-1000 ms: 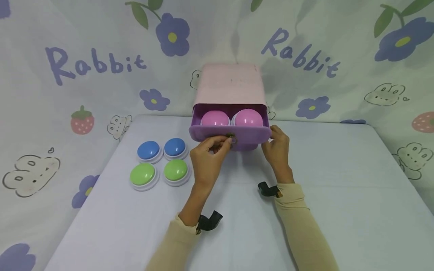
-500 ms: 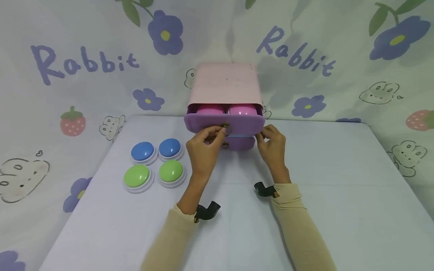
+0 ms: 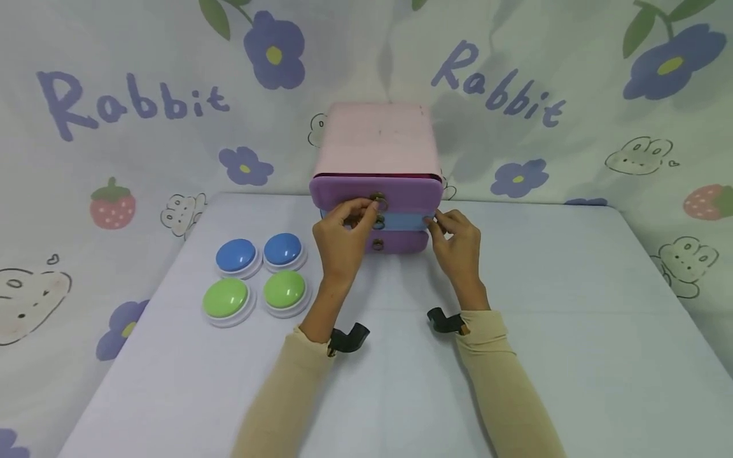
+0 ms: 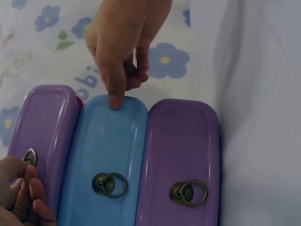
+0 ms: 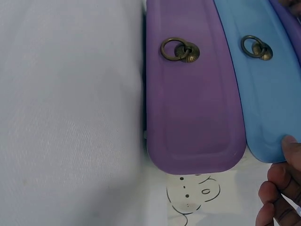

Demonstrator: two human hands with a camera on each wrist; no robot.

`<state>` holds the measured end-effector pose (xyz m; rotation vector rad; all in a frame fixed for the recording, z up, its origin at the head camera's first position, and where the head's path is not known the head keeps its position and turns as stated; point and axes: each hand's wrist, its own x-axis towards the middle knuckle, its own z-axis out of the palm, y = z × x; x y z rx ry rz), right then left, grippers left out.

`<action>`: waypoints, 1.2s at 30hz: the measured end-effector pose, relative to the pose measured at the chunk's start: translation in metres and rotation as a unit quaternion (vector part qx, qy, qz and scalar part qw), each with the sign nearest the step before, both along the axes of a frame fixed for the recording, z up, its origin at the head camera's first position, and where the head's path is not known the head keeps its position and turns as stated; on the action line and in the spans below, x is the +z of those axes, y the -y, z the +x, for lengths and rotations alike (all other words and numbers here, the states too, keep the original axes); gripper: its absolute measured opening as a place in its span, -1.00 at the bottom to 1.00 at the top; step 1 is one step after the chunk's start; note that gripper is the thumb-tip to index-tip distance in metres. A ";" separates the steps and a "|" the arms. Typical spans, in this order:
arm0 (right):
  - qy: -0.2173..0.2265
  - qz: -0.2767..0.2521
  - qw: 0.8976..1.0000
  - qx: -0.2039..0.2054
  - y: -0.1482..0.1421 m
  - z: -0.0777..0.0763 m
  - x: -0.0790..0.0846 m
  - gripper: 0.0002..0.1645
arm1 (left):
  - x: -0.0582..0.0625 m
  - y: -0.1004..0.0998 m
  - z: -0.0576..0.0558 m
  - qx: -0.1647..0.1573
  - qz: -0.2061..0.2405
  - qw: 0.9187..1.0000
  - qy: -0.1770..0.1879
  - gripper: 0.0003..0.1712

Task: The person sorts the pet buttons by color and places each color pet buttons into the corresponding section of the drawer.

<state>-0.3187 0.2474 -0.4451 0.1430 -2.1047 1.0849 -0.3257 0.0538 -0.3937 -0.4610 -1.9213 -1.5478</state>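
A pink cabinet (image 3: 378, 137) stands at the back of the table with a top purple drawer (image 3: 412, 193), a middle blue drawer (image 3: 403, 222) and a bottom purple drawer (image 3: 408, 242). My left hand (image 3: 343, 245) pinches the brass ring pull (image 4: 31, 156) of the top drawer, which sits nearly flush, with a thin dark gap above its front. My right hand (image 3: 460, 245) holds the cabinet at its right side. Its thumb (image 4: 115, 94) presses the end of the blue drawer's front, and the other fingers curl beside that end. The top drawer's contents are hidden.
Two blue domed buttons (image 3: 236, 256) with white bases sit left of the cabinet. In front of them lie two green domed buttons (image 3: 226, 298). A printed cloth (image 3: 515, 57) hangs behind the white table (image 3: 572, 305).
The top purple drawer has slid inward, pushed by my left hand on its ring. Two pink domed buttons inside have gone out of sight. My right hand stays at the cabinet's right side.
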 end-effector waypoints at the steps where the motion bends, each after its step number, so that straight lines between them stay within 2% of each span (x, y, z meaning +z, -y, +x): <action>1: 0.000 0.000 1.000 -0.001 0.000 0.000 0.000 -0.73 | 0.001 -0.001 -0.001 0.001 0.000 1.000 -0.001 -0.85; 6: 0.002 -0.004 1.000 -0.001 0.001 -0.001 0.001 -0.72 | 0.006 -0.003 -0.005 -0.006 0.009 1.000 -0.013 -0.88; 9: 0.003 -0.004 1.000 -0.001 0.001 -0.001 0.000 -0.71 | 0.007 -0.003 -0.006 -0.009 0.013 1.000 -0.008 -0.88; 13: 0.002 0.000 1.000 0.001 0.001 -0.001 0.000 -0.70 | 0.003 -0.002 -0.013 -0.005 0.006 1.000 0.002 -0.85; 18: -0.001 0.001 1.000 0.002 0.001 -0.001 0.000 -0.70 | 0.000 -0.002 -0.019 -0.004 0.006 1.000 -0.006 -0.83; 23: 0.005 0.001 1.000 0.003 0.001 -0.001 -0.002 -0.69 | 0.013 -0.005 -0.008 -0.004 0.011 1.000 0.001 -0.85; 26: 0.016 0.003 1.000 0.004 0.001 -0.001 -0.002 -0.67 | 0.007 -0.003 -0.008 0.000 0.002 1.000 0.012 -0.83; 30: 0.035 0.013 0.999 0.018 -0.003 -0.001 0.003 -0.62 | -0.015 0.004 -0.015 0.010 -0.011 1.000 0.019 -0.77; 36: 0.071 0.006 0.996 0.052 -0.016 -0.002 0.018 -0.52 | -0.031 0.013 -0.011 0.020 -0.033 0.998 0.048 -0.77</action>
